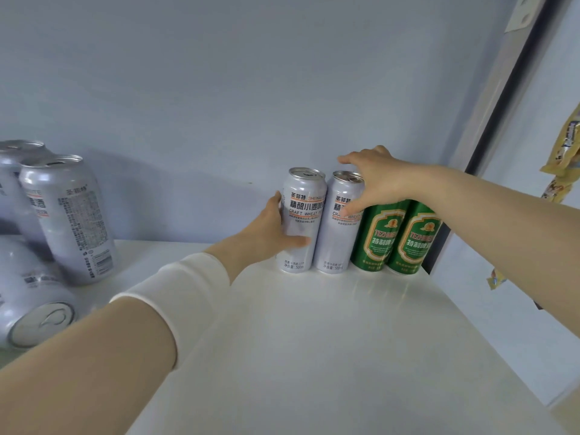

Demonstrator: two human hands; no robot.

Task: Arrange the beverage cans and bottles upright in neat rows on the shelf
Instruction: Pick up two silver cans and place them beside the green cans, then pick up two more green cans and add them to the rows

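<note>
Head-cam view of a white shelf [314,340] w/ a row of 4 upright cans along its back wall. Left hand [270,233] grips the outer silver can [303,221] low on its side, fingers [277,199] curled round the back, thumb across the front. Right hand [376,180] reaches in from the rt & clasps the inner silver can [337,243] at its top, fingers [348,159] over the rim, thumb down the label. The 2 silver cans touch. Just rt of the right hand's fingers, under the forearm, stand 2 green cans [375,240], touching each other & the inner silver can.

Step in hand, by my reading: squaring up the silver pair so the row sits tight, labels front.

Well left of the left hand's fingers, more silver cans wait: an upright can [72,221] w/ its label turned away, a rear can [12,183] behind it, & a tipped can [31,302] on its side, lid toward the camera. Next move prob. calls for letting go, reaching left, standing a can up & sliding it in beside the outer silver can w/o knocking the row.

Far rt of the fingers, outside the shelf frame, hang snack packets [561,152].
</note>
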